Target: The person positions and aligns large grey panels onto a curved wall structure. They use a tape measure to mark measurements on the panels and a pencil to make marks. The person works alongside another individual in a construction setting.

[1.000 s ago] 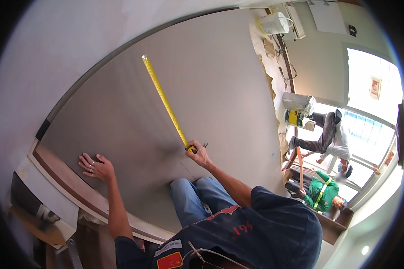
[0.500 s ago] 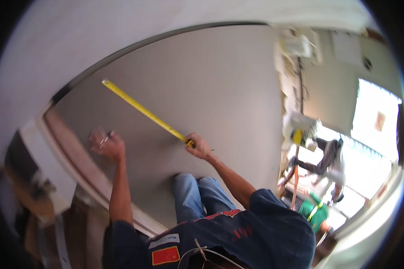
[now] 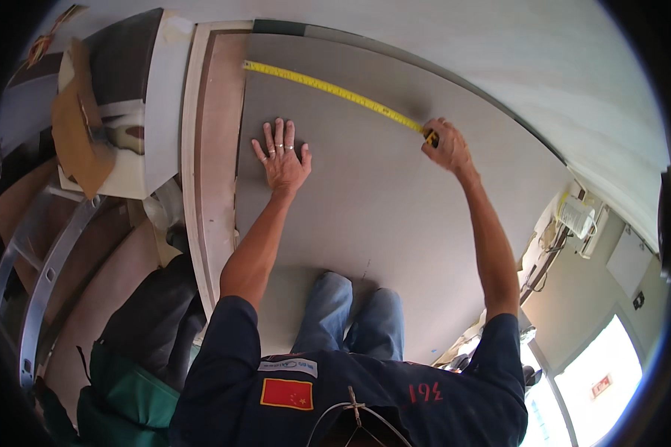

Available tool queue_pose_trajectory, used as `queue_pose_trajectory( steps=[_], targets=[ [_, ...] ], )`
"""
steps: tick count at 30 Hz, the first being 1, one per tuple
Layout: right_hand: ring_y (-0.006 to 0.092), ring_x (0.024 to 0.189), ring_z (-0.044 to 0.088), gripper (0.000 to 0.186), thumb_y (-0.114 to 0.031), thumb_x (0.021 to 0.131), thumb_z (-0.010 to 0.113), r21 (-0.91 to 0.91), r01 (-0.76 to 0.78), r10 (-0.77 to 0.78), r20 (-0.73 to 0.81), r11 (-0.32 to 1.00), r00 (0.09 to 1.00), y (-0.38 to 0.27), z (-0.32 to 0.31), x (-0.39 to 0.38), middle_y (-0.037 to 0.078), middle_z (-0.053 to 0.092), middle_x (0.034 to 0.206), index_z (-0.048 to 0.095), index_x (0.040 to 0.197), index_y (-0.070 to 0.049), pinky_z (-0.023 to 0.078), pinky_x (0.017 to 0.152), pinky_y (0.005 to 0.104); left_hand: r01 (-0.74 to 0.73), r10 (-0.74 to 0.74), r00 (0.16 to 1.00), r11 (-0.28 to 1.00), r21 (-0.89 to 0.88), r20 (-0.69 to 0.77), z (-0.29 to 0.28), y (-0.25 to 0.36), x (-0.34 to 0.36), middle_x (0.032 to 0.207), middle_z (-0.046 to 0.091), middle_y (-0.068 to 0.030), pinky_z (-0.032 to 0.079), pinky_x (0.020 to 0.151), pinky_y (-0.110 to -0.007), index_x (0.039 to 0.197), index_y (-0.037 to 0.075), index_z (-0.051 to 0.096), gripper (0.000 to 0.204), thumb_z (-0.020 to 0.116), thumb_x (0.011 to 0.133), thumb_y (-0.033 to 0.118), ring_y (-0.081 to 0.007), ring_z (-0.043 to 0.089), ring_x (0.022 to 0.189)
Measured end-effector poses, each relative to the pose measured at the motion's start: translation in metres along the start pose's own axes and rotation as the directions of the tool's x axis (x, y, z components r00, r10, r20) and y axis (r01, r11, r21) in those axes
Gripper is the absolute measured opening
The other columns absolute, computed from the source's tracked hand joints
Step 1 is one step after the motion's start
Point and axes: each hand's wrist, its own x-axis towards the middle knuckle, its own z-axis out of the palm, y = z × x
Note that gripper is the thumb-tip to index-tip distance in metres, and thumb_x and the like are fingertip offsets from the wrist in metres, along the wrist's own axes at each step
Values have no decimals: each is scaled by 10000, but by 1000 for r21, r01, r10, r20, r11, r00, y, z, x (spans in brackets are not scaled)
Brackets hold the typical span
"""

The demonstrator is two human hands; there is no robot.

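Note:
A wide, flat grey panel (image 3: 365,201) fills the space in front of me. My left hand (image 3: 286,160) rests on its left part with fingers spread, two of them wearing rings. My right hand (image 3: 452,147) is closed around the case of a tape measure (image 3: 432,138), farther right and near the panel's far side. From it a yellow blade (image 3: 335,90) stretches left across the panel. The blade's end lies by the panel's left edge, beside a pinkish-brown strip (image 3: 218,149). My fingers hide part of the case.
A pale frame edge (image 3: 194,141) runs along the left. Beyond it are a white box-like unit with brown cardboard (image 3: 78,127), a metal ladder (image 3: 48,276) and a person in green and dark clothing (image 3: 130,387). A white bucket (image 3: 576,216) is at the right, past the panel's ragged edge.
My view has swung round, so the panel and tape appear turned. The left hand, blurred before, now lies spread on the panel. The right hand still holds the tape measure, its blade extended.

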Motion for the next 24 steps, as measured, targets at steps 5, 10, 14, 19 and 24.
queue_pose_trajectory(
  steps=[5, 10, 14, 19, 24],
  targets=[
    [327, 924, 583, 311, -150, 697, 640, -35, 23, -21, 46, 999, 999, -12, -21, 38, 138, 599, 949, 610, 998, -80, 480, 799, 419, -6, 5, 999, 1000, -18, -53, -4, 1, 0, 1527, 242, -49, 22, 1142, -567, 1458, 142, 308, 656, 535, 883, 362, -287, 123, 1440],
    [319, 903, 592, 304, -150, 696, 642, -41, 5, -3, 47, 999, 999, 1, -25, 41, 130, 598, 938, 602, 991, -86, 473, 789, 416, -13, 11, 996, 1000, -17, -86, -3, -1, 1, 1518, 260, -46, 29, 1145, -562, 1452, 150, 323, 650, 543, 877, 360, -277, 149, 1434],
    [314, 883, 597, 288, -157, 693, 644, -41, 48, -49, -9, 998, 999, 8, -19, 46, 127, 598, 935, 597, 968, -82, 476, 787, 411, 2, -1, 996, 1000, 16, -93, 3, -2, -1, 1518, 257, -42, 25, 1148, -557, 1456, 158, 308, 658, 537, 876, 365, -266, 140, 1436],
    [313, 912, 591, 309, -175, 698, 639, -54, 44, -44, 0, 998, 999, 13, -14, 47, 126, 596, 963, 595, 988, -80, 480, 796, 408, 14, -11, 997, 999, 47, -79, 4, 1, -2, 1527, 241, -40, 19, 1150, -552, 1461, 156, 291, 658, 523, 882, 362, -263, 125, 1440],
    [306, 972, 583, 353, -183, 698, 638, -65, 45, -47, -20, 997, 999, 21, -11, 48, 117, 598, 1004, 580, 1034, -91, 475, 826, 414, 7, -1, 995, 998, 55, -101, 10, -4, -2, 1533, 232, -27, 16, 1146, -563, 1456, 154, 316, 659, 524, 872, 379, -269, 121, 1442]
  ],
)
